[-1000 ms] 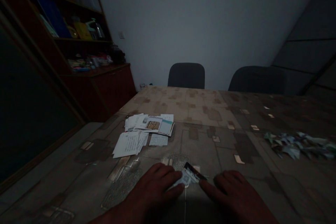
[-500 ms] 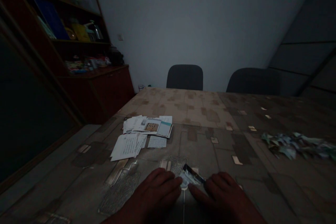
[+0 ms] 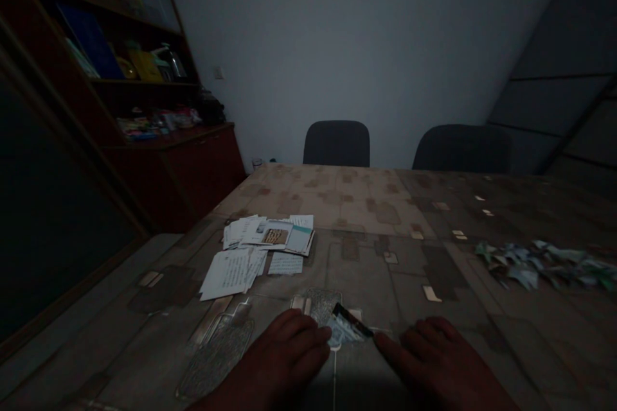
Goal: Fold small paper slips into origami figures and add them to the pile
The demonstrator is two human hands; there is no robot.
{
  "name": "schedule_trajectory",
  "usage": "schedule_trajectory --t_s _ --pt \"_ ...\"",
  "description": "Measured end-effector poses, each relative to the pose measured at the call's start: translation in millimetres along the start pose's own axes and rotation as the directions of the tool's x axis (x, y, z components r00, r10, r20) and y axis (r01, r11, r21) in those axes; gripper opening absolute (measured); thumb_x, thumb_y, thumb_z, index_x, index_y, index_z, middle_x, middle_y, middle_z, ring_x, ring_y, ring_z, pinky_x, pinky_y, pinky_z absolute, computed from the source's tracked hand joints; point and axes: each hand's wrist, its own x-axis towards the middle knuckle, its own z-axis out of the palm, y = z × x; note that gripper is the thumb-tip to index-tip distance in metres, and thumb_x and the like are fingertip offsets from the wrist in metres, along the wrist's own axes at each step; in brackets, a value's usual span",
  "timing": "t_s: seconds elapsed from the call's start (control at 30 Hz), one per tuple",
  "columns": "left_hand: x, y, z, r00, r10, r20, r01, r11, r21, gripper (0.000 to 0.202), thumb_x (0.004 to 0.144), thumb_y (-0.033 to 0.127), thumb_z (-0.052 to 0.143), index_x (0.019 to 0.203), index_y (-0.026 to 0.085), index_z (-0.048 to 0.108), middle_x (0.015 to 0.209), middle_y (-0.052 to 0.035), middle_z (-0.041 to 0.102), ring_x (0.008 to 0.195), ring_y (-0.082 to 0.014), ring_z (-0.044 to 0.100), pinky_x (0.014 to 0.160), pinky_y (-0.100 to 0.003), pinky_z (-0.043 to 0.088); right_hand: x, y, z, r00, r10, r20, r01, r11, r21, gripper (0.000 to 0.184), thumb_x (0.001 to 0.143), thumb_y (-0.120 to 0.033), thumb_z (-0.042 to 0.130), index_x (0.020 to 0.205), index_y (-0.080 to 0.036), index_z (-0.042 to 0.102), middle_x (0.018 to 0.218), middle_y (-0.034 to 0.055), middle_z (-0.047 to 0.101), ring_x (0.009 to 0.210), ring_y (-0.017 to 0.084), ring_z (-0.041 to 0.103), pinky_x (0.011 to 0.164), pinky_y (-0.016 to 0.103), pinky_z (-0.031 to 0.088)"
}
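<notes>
Low on the patterned table lies a small folded paper with a dark strip along one edge. My left hand rests flat with its fingertips against that paper's left side. My right hand lies to its right, the index fingertip at the end of the dark strip. Farther up the table is a spread of papers and printed cards. At the right sits a heap of crumpled bluish-green paper pieces, well away from both hands.
A dark wooden cabinet with shelves of books and small items stands at the left. Two dark chairs stand beyond the table's far edge, against a grey wall. A small cup stands near the far left corner.
My right hand has drawn slightly rightward from the folded paper. The paper's dark strip has shifted and turned a little. The whole view has drifted slightly.
</notes>
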Motion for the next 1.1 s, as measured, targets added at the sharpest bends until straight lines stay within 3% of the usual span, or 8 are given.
schedule_trajectory --t_s 0.13,0.27,0.43,0.53,0.67,0.83,0.97,1.1 --pt "19 1 -1.5 0.997 -0.059 0.054 0.056 0.997 0.058 0.013 0.09 0.011 0.053 0.096 0.021 0.06 0.089 -0.0027 0.07 0.081 -0.0203 0.059 0.076 -0.036 0.047 4 3 -1 0.996 0.077 0.047 -0.081 0.992 0.093 0.048 0.066 -0.006 0.062 0.109 -0.026 0.062 0.071 -0.0022 0.07 0.061 0.018 0.062 0.065 0.032 0.034" --pt "40 5 -8.9 0.972 -0.13 0.198 0.124 0.991 0.042 0.027 0.08 0.022 0.068 0.105 0.021 0.059 0.1 -0.0046 0.066 0.088 -0.0237 0.058 0.076 -0.037 0.047 14 10 -14 0.968 0.164 0.191 -0.212 0.939 0.269 0.031 0.068 -0.005 0.056 0.088 -0.026 0.067 0.073 0.0 0.07 0.066 0.019 0.062 0.064 0.031 0.037" --pt "38 1 3.9 0.977 -0.152 0.148 0.143 0.988 0.065 0.013 0.079 0.022 0.068 0.09 0.019 0.061 0.094 -0.0042 0.065 0.081 -0.0222 0.057 0.069 -0.033 0.044 36 11 -19 0.901 0.278 0.333 -0.411 0.79 0.454 0.025 0.086 -0.013 0.048 0.095 -0.024 0.069 0.088 0.0039 0.071 0.083 0.021 0.064 0.071 0.03 0.042" --pt "32 -1 10.8 0.984 -0.154 0.091 0.152 0.988 0.032 0.01 0.08 0.018 0.065 0.09 0.02 0.062 0.092 -0.0036 0.066 0.08 -0.0213 0.057 0.068 -0.032 0.042 51 3 -12 0.866 0.304 0.397 -0.474 0.753 0.456 0.012 0.083 -0.025 0.06 0.091 -0.02 0.067 0.091 0.0068 0.067 0.086 0.024 0.061 0.072 0.032 0.04" --pt "32 2 3.1 0.969 -0.244 0.044 0.247 0.963 -0.108 0.012 0.081 0.015 0.064 0.092 0.019 0.065 0.092 -0.0046 0.066 0.083 -0.0227 0.058 0.071 -0.034 0.042 67 -10 -6 0.845 0.33 0.42 -0.51 0.733 0.45 0.018 0.071 -0.022 0.069 0.088 -0.019 0.065 0.087 0.0057 0.066 0.082 0.025 0.058 0.071 0.033 0.035" --pt "37 1 -12.9 0.893 -0.451 0.006 0.432 0.851 -0.3 0.026 0.08 0.023 0.069 0.106 0.017 0.064 0.105 -0.0091 0.065 0.098 -0.0263 0.056 0.086 -0.039 0.042 70 -12 -3 0.827 0.34 0.448 -0.546 0.674 0.497 0.021 0.064 -0.01 0.065 0.083 -0.019 0.061 0.083 0.0038 0.063 0.078 0.022 0.055 0.069 0.03 0.033" --pt "36 0 -10.8 0.899 -0.438 0.018 0.415 0.837 -0.358 0.035 0.073 0.034 0.076 0.103 0.018 0.066 0.107 -0.0095 0.065 0.098 -0.028 0.056 0.086 -0.04 0.039 68 -11 4 0.865 0.309 0.396 -0.497 0.641 0.585 0.019 0.061 -0.007 0.058 0.073 -0.019 0.05 0.075 0.001 0.057 0.071 0.019 0.052 0.064 0.028 0.032" --pt "35 1 -3.9 0.907 -0.419 0.03 0.386 0.802 -0.457 0.014 0.075 0.026 0.073 0.086 0.017 0.071 0.083 -0.0044 0.067 0.084 -0.0224 0.058 0.08 -0.033 0.038 68 -14 5 0.867 0.305 0.394 -0.494 0.418 0.763 0.013 0.069 -0.009 0.051 0.072 -0.021 0.047 0.066 -0.0035 0.05 0.063 0.015 0.049 0.058 0.024 0.034"
